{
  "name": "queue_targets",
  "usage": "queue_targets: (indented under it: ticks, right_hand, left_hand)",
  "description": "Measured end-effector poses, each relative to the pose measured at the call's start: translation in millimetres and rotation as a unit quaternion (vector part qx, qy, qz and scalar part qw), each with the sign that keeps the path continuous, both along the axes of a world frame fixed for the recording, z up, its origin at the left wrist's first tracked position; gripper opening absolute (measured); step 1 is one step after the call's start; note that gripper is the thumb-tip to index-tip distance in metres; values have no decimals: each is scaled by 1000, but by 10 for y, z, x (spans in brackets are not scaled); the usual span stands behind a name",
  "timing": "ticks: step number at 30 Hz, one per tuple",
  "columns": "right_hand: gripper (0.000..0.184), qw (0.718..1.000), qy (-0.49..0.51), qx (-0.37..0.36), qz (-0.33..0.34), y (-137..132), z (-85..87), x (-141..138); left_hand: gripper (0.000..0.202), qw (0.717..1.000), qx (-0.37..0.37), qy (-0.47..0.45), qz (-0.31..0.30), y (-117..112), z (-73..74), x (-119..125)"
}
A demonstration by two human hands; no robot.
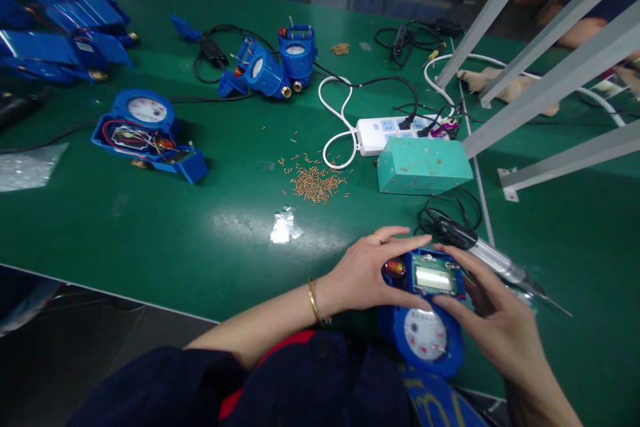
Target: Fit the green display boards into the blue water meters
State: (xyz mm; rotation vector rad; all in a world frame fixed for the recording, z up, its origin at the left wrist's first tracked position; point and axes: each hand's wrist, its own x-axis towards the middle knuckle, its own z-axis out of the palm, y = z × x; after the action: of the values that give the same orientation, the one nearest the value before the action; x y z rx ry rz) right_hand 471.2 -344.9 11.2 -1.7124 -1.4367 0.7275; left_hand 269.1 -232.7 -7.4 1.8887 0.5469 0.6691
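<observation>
A blue water meter [425, 337] lies at the table's near edge, its round dial toward me. Above the dial, its open housing shows a circuit board with a small display [434, 278] and a reddish-brown part on the left. My left hand [367, 270] grips the housing's left side, thumb below and fingers along the top. From the right, my right hand [493, 303] holds the other side, thumb near the lower edge of the board; some of its fingers are hidden. An electric screwdriver [493, 257] with a long thin bit lies just beyond my right hand.
A pile of small copper-coloured screws [316, 183] and clear plastic bits [285, 225] lie left of a teal box [425, 167] and white power strip [373, 137]. Other open meters [147, 123] stand further back. Grey metal posts [560, 80] rise on the right.
</observation>
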Motion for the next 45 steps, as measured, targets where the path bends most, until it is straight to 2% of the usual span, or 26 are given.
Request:
queue_targets:
  ticks: [2, 3, 5, 7, 11, 18, 24, 26, 30, 37, 41, 45]
  right_hand:
    - [50, 1000, 6, -4, -2, 2, 24, 5]
    - [49, 1000, 12, -4, -1, -1, 32, 2]
    - [49, 1000, 18, 0, 3, -8, 38, -4]
    - [49, 1000, 17, -2, 4, -14, 31, -4]
    - [49, 1000, 12, -2, 4, -28, 9, 14]
    - [51, 1000, 12, 2, 15, -19, 10, 22]
    - [51, 1000, 19, 3, 4, -10, 9, -11]
    - [51, 1000, 17, 3, 3, -16, 8, -13]
    - [51, 1000, 22, 5, 8, -22, 11, -3]
    - [50, 1000, 19, 10, 9, -17, 14, -3]
    - [50, 999, 31, 7, 9, -27, 10, 1]
    - [51, 999, 34, 3, 10, -37, 16, 6]
  left_hand:
    - [93, 996, 71, -29, 53, -70, -26, -83]
    - [86, 987, 124, -53, 84, -112, -46, -133]
    - [56, 959, 240, -83, 127, -196, -89, -231]
    - [36, 932, 332, -60, 136, -268, -120, -308]
    - [38, 904, 409, 14, 123, -351, -118, -357]
    - [38, 894, 425, 110, 89, -388, -3, -273]
    - [57, 925, 348, 149, 20, -342, 84, -215]
    - [50, 925, 361, 115, 38, -339, 72, -241]
    - [33, 903, 413, 33, 113, -355, 32, -323]
    - [41, 906, 402, 108, 73, -332, 94, -334]
    - [35, 911, 397, 66, 93, -319, 105, -341]
    - [33, 927, 362, 49, 83, -301, 99, -366]
